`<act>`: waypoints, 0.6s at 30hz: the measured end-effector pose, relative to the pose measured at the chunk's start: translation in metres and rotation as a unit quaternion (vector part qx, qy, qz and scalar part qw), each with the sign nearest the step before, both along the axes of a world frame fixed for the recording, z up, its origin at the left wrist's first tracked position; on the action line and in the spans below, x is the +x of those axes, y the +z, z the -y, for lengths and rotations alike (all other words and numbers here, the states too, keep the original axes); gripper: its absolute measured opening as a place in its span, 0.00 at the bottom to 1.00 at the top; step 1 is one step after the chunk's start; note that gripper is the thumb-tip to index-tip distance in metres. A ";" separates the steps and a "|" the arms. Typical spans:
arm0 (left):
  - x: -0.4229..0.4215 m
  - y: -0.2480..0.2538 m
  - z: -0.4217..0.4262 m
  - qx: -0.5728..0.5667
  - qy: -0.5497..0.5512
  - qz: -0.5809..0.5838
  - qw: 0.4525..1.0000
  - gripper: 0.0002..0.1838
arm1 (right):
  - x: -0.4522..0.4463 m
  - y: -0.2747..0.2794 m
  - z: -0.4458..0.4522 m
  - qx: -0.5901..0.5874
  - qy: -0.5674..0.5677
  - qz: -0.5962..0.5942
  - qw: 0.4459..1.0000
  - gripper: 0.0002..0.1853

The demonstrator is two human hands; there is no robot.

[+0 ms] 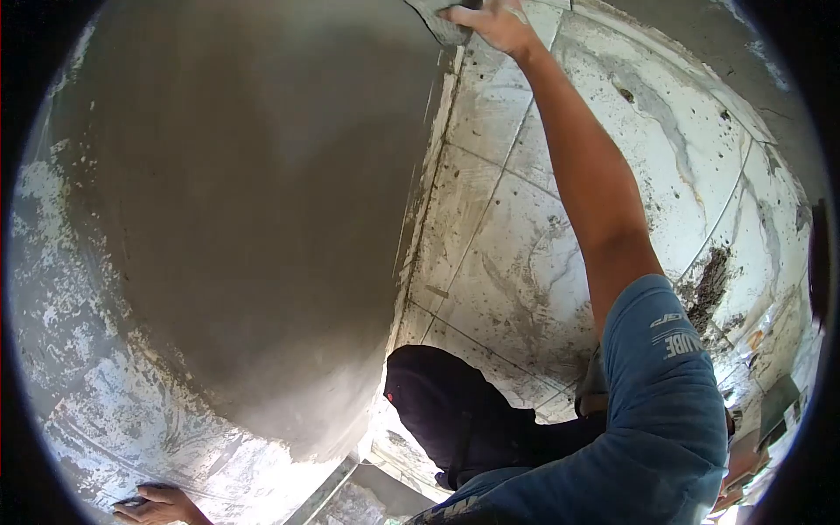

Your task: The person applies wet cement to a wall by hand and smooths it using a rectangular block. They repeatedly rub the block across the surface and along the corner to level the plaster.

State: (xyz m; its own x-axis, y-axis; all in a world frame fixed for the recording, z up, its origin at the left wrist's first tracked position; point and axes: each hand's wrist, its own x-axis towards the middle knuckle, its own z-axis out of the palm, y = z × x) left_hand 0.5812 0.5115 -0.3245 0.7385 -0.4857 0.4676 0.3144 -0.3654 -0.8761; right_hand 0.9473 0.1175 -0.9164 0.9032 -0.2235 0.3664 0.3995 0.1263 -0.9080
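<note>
At the top of the head view my right hand (pixel 503 26) is closed around a grey, flat smoothing tool (pixel 448 24), partly cut off by the frame's edge. The tool lies over the upper right edge of the smooth grey plaster (pixel 262 192). Low on the left, my left hand (pixel 166 505) rests against the patchy white and grey wall surface (pixel 114 411), fingers stretched out. A small dark patch shows beside its fingers; I cannot tell whether it is shadow or an object.
White marbled floor tiles (pixel 516 245) with dirt and splatter run along the plaster's right edge. My dark-clothed knee (pixel 446 394) is close to that edge. Dark crumbs of debris (pixel 709 284) lie on the tiles at right. Mixed items (pixel 774 411) sit at the far right.
</note>
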 end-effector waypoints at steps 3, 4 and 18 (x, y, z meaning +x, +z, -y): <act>-0.002 0.001 -0.006 0.005 -0.014 -0.015 1.000 0.43 | -0.030 0.002 -0.028 0.024 0.080 -0.079 0.993 0.46; -0.002 0.003 -0.006 0.008 -0.027 -0.020 0.999 0.43 | -0.059 0.011 -0.043 0.037 0.134 -0.154 0.978 0.48; 0.000 0.002 -0.003 0.008 -0.040 -0.018 0.999 0.43 | -0.093 -0.009 -0.026 -0.043 -0.014 -0.075 0.996 0.50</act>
State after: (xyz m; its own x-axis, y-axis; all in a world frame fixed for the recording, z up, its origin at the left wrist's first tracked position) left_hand 0.5814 0.5146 -0.3227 0.7132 -0.5506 0.4339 0.2537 -0.3742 -0.8919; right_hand 0.8539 0.1435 -0.9255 0.9430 -0.2238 0.2461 0.2604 0.0362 -0.9648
